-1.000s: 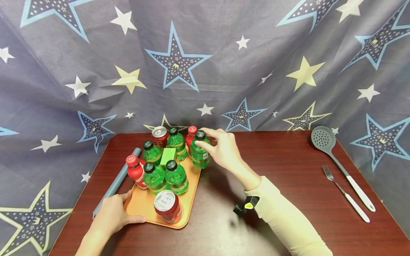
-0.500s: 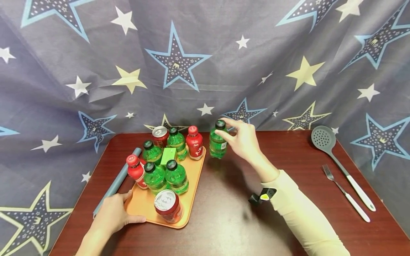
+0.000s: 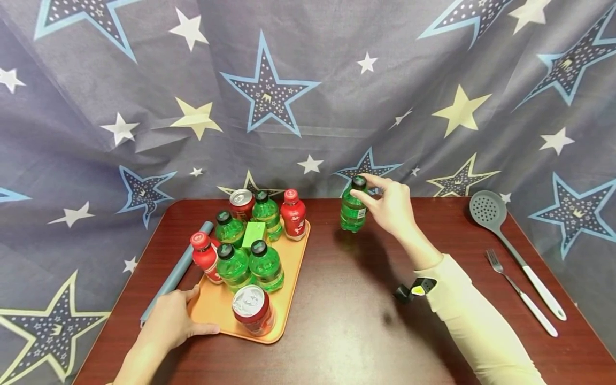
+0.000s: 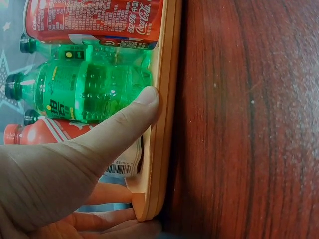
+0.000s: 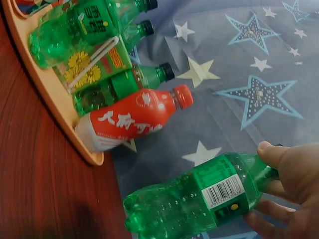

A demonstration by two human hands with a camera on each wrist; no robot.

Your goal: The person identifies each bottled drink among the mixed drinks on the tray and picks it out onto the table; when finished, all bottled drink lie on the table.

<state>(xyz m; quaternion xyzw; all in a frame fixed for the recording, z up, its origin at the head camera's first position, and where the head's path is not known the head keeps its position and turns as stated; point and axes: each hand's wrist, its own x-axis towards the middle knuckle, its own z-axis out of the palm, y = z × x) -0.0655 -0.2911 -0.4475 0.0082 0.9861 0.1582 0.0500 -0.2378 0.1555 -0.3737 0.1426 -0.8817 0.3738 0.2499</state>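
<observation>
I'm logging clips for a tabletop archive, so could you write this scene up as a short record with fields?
Left hand: the left hand grips the near left corner of the orange tray
Right hand: the right hand holds a green bottle by its neck, right of the tray and apart from it
On tray: four other green bottles, two red bottles, two red cans, a green box
Left of tray: blue-grey roll
Far right: slotted skimmer, fork
Surface: reddish-brown table
Backdrop: star-patterned cloth
</observation>
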